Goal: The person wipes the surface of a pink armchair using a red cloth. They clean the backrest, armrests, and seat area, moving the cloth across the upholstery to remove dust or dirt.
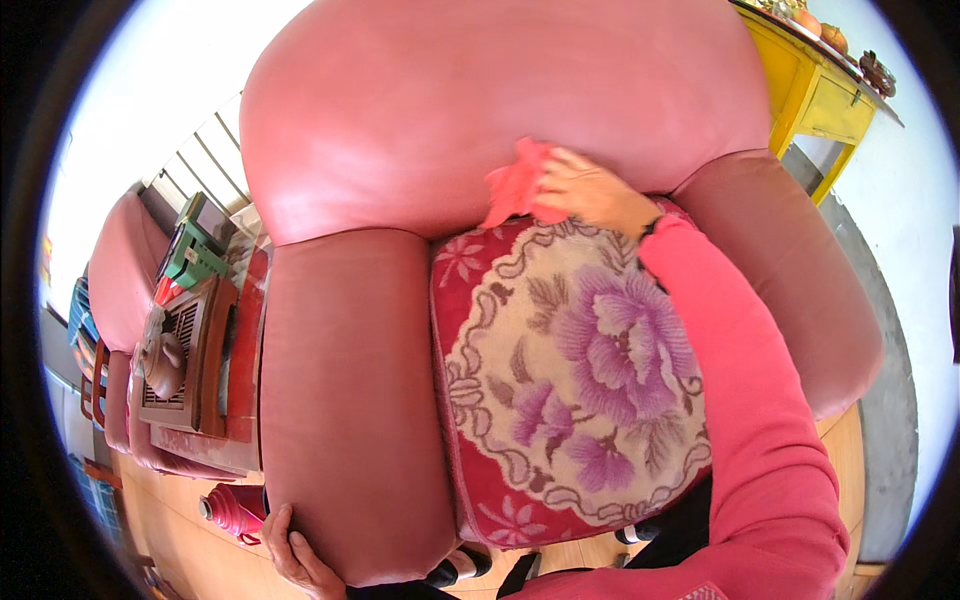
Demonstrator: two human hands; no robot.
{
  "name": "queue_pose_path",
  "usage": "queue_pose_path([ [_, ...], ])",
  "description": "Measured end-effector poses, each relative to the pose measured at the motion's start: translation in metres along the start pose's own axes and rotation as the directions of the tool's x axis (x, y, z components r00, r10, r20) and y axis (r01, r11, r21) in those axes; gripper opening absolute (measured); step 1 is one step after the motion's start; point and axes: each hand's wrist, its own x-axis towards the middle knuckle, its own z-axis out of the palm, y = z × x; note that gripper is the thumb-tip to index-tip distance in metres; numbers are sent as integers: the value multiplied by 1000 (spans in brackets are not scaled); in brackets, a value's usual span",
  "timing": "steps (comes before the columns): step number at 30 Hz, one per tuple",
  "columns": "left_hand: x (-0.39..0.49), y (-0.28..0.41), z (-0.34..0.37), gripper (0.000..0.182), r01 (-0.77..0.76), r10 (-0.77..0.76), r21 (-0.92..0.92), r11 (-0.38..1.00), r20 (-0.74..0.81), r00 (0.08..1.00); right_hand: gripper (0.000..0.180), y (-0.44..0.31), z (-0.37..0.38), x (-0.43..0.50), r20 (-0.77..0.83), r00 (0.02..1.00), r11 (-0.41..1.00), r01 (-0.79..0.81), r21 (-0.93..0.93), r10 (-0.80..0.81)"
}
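A pink leather-look armchair fills the middle of the view, its rounded backrest (480,97) at the top. My right hand (589,191) presses a red cloth (517,184) against the lower part of this backrest, just above the seat. On the seat lies a plush cushion (615,360) with purple flowers and a red border. At the bottom left, my left hand (300,559) rests on the front end of the left armrest (352,405), its fingers apart and nothing in it.
At left, a side table holds a wooden tea tray (184,352), a teapot (163,365) and a green box (193,259). A pink thermos flask (236,510) stands on the floor beside the armrest. A yellow wooden desk (814,90) is at the upper right.
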Motion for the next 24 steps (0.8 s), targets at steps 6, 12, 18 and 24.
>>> queue_pose_path([
  [6,-8,-13,2,32,150,-150,-26,988,18,989,34,20,-23,-150,-84,777,752,-627,-202,624],
  [12,-5,-12,2,32,73,-73,-23,997,12,997,25,22,8,-140,6,191,190,-969,-155,981],
  [18,-3,-9,2,31,93,-93,-14,996,-7,996,15,-22,32,-53,51,419,419,-880,-222,907],
  [24,-1,-12,4,31,67,-68,-33,997,-26,997,18,-77,53,50,-178,602,618,-686,385,779],
])
